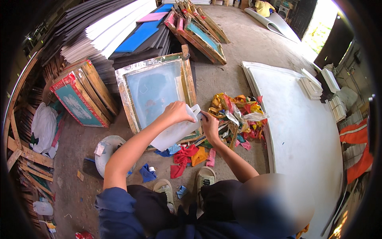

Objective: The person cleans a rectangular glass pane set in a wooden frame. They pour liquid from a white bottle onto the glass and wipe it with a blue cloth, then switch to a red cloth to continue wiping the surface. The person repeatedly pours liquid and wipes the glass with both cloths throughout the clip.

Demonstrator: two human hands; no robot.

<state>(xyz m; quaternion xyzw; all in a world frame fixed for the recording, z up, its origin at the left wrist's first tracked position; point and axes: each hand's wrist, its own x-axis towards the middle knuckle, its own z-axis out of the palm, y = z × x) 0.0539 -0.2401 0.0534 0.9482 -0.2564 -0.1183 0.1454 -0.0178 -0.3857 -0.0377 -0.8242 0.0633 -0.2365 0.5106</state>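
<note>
My left hand (178, 112) is closed on the upper part of a white plastic container (171, 135), which hangs tilted in front of my legs. A pale strip or handle sticks up at its top, between my hands. My right hand (210, 126) is closed right beside that strip; a small dark thing shows at its fingertips, too little visible to name. Behind the container a wooden-framed printing screen (155, 85) with blue-grey mesh leans back. Coloured rags, among them a red rag (183, 160), lie below the container, near my shoes.
A heap of crumpled coloured plastic (234, 115) lies right of the screen. Further right is a stack of large white sheets (294, 115). More framed screens (79, 95) stand at left, others (199, 34) at the back. A round whitish lid or bucket (109, 153) sits by my left forearm.
</note>
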